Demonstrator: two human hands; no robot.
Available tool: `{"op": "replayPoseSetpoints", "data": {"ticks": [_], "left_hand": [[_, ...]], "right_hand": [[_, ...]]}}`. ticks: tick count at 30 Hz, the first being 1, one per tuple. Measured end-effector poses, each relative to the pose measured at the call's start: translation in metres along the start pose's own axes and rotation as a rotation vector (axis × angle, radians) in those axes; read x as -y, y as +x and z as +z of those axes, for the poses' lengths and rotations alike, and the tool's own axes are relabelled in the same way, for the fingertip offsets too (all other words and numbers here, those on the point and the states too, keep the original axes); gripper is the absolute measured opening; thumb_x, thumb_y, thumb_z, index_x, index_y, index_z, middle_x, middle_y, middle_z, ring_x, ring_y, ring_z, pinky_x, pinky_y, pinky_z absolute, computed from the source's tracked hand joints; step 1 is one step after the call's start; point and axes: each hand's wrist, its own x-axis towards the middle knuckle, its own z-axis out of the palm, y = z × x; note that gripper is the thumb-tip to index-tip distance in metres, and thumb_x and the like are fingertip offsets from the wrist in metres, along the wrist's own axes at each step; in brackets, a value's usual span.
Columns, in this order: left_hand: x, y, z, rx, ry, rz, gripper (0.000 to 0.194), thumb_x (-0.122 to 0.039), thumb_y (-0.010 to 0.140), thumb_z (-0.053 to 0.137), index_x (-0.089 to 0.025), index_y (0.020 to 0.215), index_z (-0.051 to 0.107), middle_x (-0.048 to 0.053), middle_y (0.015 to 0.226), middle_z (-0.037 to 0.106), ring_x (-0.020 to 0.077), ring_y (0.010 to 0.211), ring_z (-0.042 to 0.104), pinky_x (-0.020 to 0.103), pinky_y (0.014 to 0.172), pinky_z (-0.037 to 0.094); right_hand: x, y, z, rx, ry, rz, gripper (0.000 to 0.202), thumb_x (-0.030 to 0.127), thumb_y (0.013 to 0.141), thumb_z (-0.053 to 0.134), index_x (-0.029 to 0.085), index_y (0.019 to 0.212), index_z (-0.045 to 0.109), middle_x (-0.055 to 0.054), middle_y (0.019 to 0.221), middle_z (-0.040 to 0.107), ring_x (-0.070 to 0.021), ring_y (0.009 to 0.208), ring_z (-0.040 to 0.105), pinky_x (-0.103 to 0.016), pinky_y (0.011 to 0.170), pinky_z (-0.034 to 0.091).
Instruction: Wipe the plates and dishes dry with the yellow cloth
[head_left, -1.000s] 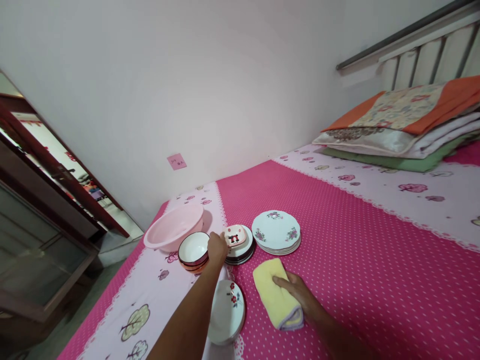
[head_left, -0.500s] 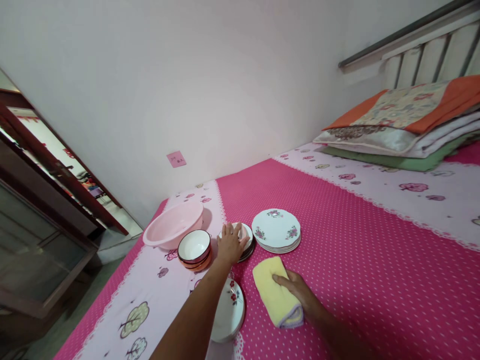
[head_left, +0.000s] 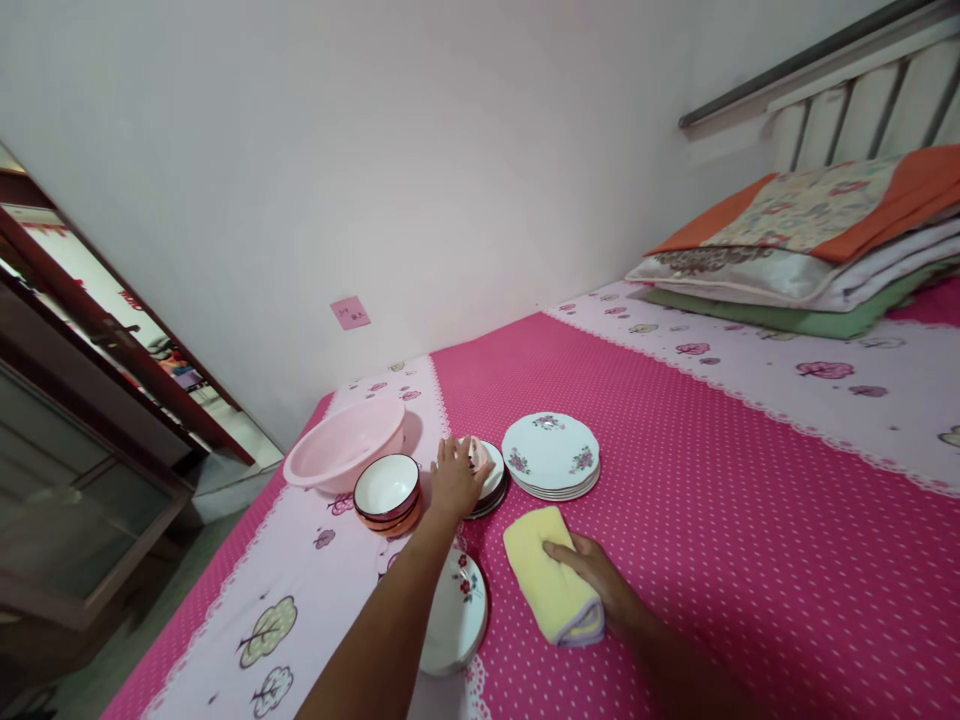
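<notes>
My left hand [head_left: 456, 478] reaches over a small stack of dark-rimmed dishes [head_left: 495, 485], its fingers around a small pinkish item [head_left: 478, 455] on top, mostly hidden by the hand. In my right hand [head_left: 585, 565] is a folded yellow cloth [head_left: 551, 575] with a purple edge, held by thumb and fingers just above the bed. White flowered plates [head_left: 551, 452] are stacked right of my left hand. Dark-rimmed bowls [head_left: 387, 490] stand nested to its left. Below my left forearm, partly covered by it, lies another flowered plate stack [head_left: 456, 620].
A pink basin [head_left: 345, 445] sits behind the bowls, near the wall. Folded bedding and a pillow [head_left: 787, 240] lie at the far right of the pink bedspread [head_left: 712, 520]. The bed's left edge drops to the floor by a doorway.
My left hand has shifted slightly left on the small stack, showing more of the pinkish item and the top dish. The right hand still holds the cloth in nearly the same place.
</notes>
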Motion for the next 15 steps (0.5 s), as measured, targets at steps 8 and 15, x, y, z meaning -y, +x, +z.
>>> {"op": "replayPoseSetpoints", "data": {"ticks": [8,15], "left_hand": [[0.017,-0.107,-0.061,-0.305,-0.428,-0.224,0.041,-0.047,0.103,0.037,-0.023,0.127,0.06,0.011,0.126,0.071,0.0233,0.115,0.068,0.036,0.099,0.053],[0.081,-0.204,-0.056,-0.37,-0.517,-0.689,0.051,-0.073,0.085,0.051,-0.023,0.081,0.058,0.002,0.069,0.066,0.0217,0.059,0.063,0.035,0.061,0.05]], "right_hand": [[0.006,-0.006,0.003,-0.012,0.013,0.035,0.051,0.047,0.062,0.088,0.017,0.099,0.07,-0.009,0.078,0.079,-0.0294,0.069,0.076,-0.037,0.065,0.059],[0.01,-0.01,0.001,-0.044,-0.023,0.068,0.048,0.043,0.063,0.089,0.016,0.097,0.071,-0.007,0.075,0.078,-0.0261,0.064,0.073,-0.034,0.062,0.058]]}}
